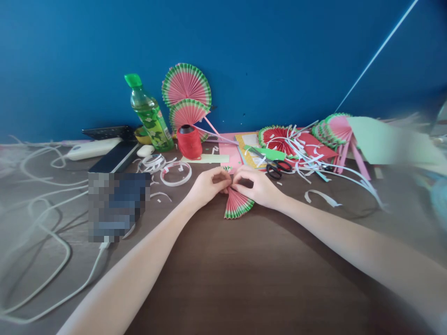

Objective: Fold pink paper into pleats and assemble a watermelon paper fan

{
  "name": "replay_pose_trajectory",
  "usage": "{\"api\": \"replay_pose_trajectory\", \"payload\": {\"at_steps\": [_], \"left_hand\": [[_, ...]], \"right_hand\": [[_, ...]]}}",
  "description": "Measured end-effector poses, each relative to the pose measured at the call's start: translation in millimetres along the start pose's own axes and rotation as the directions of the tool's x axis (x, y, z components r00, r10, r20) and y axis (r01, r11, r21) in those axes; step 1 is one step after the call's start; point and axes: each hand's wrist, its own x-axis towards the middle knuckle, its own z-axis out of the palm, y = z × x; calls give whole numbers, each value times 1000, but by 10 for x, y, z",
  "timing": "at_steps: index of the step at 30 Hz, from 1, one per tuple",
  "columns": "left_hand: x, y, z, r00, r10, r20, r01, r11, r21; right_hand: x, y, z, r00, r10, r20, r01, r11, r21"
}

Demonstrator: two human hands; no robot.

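Observation:
A small pleated paper fan, pink with a green and white edge, spreads toward me just above the brown table. My left hand pinches it at its gathered middle, fingertips together. Against its right side my right hand also pinches the same middle, thumb and forefinger closed. The two hands nearly touch, and another bit of green pleated edge shows behind them. Whatever lies between the fingertips is too small to make out.
Behind my hands are black scissors, a red thread spool, a green bottle, tape rolls and paper strips. Finished round fans lean on the blue wall. A phone with cables lies at left.

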Motion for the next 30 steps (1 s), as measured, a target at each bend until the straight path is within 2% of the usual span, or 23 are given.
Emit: {"api": "replay_pose_trajectory", "payload": {"at_steps": [4, 9, 16, 25, 30], "left_hand": [[8, -11, -2, 1000, -20, 11, 20, 999, -49], [12, -27, -10, 1000, -17, 17, 19, 993, -119], [14, -48, -34, 999, -3, 54, 16, 973, -230], [7, -34, -19, 993, 0, 119, 26, 977, -211], [7, -18, -31, 989, -14, 144, 46, 974, -222]], "right_hand": [[3, 3, -1, 1000, 5, 10, -5, 1000, 14], [20, 24, -10, 987, 159, -29, -158, 987, 18], [18, 47, -5, 992, 123, 18, -124, 989, 76], [21, 64, 9, 987, 160, 18, -161, 981, 105], [26, 59, 9, 990, 133, 38, -137, 981, 135]]}}
